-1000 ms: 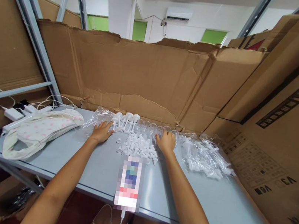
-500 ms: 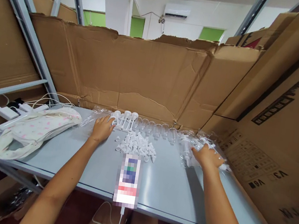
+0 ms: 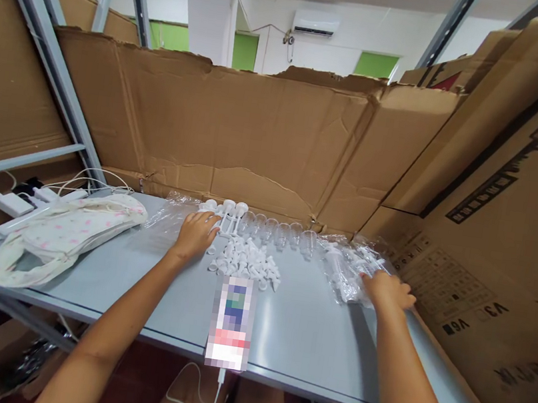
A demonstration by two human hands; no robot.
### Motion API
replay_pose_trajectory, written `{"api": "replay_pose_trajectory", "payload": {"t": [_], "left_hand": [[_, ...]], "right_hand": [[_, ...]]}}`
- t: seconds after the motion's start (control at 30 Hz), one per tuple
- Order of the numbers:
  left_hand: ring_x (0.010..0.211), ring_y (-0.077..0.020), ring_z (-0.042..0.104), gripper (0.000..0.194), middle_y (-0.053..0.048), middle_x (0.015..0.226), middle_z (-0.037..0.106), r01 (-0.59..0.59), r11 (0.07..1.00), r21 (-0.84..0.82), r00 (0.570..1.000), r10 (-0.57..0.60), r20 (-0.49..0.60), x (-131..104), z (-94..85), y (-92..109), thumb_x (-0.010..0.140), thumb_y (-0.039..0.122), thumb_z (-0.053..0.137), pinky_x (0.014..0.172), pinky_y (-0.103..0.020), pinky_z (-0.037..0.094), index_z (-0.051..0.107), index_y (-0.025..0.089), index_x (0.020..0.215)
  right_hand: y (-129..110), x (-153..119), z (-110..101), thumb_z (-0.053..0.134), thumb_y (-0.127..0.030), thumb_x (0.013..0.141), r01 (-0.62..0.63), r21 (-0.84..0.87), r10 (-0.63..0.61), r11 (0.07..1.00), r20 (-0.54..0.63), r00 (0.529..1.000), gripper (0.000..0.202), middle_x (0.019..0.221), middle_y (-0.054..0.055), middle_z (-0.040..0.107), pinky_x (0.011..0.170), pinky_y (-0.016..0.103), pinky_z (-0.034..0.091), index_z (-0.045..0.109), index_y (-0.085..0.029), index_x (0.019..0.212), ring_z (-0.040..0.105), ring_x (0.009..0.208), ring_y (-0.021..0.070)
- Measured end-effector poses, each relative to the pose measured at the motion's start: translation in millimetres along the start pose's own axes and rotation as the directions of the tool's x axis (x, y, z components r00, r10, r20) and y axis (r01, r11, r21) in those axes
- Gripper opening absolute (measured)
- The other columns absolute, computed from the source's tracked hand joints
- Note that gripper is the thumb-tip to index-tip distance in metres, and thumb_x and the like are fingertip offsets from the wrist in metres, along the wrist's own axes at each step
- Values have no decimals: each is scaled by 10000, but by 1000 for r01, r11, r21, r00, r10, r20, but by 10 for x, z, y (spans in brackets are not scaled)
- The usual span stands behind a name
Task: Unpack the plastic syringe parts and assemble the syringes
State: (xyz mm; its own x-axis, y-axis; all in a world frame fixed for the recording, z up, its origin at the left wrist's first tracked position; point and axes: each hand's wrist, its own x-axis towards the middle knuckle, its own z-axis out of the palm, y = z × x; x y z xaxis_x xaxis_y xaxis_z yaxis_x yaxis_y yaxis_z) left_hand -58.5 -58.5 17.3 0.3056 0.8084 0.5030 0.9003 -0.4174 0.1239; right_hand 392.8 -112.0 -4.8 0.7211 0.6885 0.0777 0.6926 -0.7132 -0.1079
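My left hand (image 3: 197, 236) is over the left end of a row of white plastic parts with round heads and thin stems (image 3: 232, 219); its fingers are stretched out and nothing shows in them. Just in front lies a heap of small white cone-shaped caps (image 3: 246, 260). Clear ribbed plastic cups (image 3: 283, 234) continue the row to the right. My right hand (image 3: 390, 291) is at the right side of a clear plastic bag (image 3: 346, 274) with white parts in it, its fingers apart and its thumb towards the bag. Whether it touches the bag is hard to tell.
A phone with a blurred screen (image 3: 231, 324) lies at the grey table's (image 3: 303, 341) front edge, its cable hanging down. A spotted cloth item (image 3: 72, 233) and white chargers (image 3: 13, 204) are on the left. Cardboard walls (image 3: 240, 123) stand behind and to the right.
My left hand has shifted right along the white stemmed parts. My right hand has moved right and slightly towards me, off the middle of the bag, showing more of it.
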Motion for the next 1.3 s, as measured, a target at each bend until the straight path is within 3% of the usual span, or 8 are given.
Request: {"api": "replay_pose_trajectory", "payload": {"t": [0.17,0.27,0.37,0.63,0.83,1.03,1.17,1.3], "left_hand": [[1136,-253,478,314,-77,1224,563,-34,999,-20,999,34,-12,-23,4,59,870,281,434,965,-387,304,562,226,1151],[1108,-245,497,307,-77,1205,576,-58,998,-10,998,58,-35,-49,31,65,877,287,428,941,-385,329,568,218,1141],[1086,-236,512,295,-75,1179,591,-84,996,-7,994,83,-64,-73,66,50,881,288,425,921,-382,349,576,214,1124],[1040,-233,540,271,-72,1114,622,-108,994,-22,991,105,-82,-117,106,25,873,266,438,882,-383,379,588,216,1093],[1017,-228,550,262,-67,1114,619,-114,991,-71,991,108,-82,-135,94,38,871,255,436,862,-373,397,596,214,1075],[1035,-215,546,259,-52,1090,626,-93,947,-307,993,65,-103,-103,65,129,860,259,449,908,-372,401,608,229,1063],[975,-197,569,292,-65,1101,615,2,757,-653,998,-46,-51,27,79,282,827,294,514,907,-363,424,591,222,1100],[1017,-212,567,462,-102,1125,595,204,299,-932,979,-82,188,156,33,514,761,360,634,896,-376,442,526,212,1185]], "right_hand": [[-39,-195,-21,360,-664,773,78,34,-75,996,-82,994,718,1302,203,481,897,516,344,502,-169,1274,403,1201,409],[-107,-344,-6,336,-753,718,199,21,-199,980,-4,980,859,1414,186,371,1001,560,228,434,-157,1328,254,1317,398],[-167,-456,9,300,-789,695,231,14,-231,973,42,972,907,1421,198,359,1029,570,173,492,-110,1265,199,1340,397],[-226,-455,44,489,-663,684,235,237,-246,943,20,969,659,1103,182,615,823,454,408,542,-144,1086,512,1088,384],[-205,-415,80,571,-541,667,226,437,-237,871,-30,971,484,1018,134,648,688,371,430,520,-177,983,610,901,308],[-205,-581,-214,583,-500,675,191,497,-106,847,-193,975,389,945,99,653,638,358,412,523,-213,931,604,814,286],[-313,-717,-441,622,-491,659,328,623,-115,710,-357,927,405,965,93,637,648,361,418,511,-212,931,583,735,244],[-542,-880,-579,658,-476,660,530,780,-312,332,-439,842,423,991,83,619,637,327,434,472,-213,934,562,682,181]]}}
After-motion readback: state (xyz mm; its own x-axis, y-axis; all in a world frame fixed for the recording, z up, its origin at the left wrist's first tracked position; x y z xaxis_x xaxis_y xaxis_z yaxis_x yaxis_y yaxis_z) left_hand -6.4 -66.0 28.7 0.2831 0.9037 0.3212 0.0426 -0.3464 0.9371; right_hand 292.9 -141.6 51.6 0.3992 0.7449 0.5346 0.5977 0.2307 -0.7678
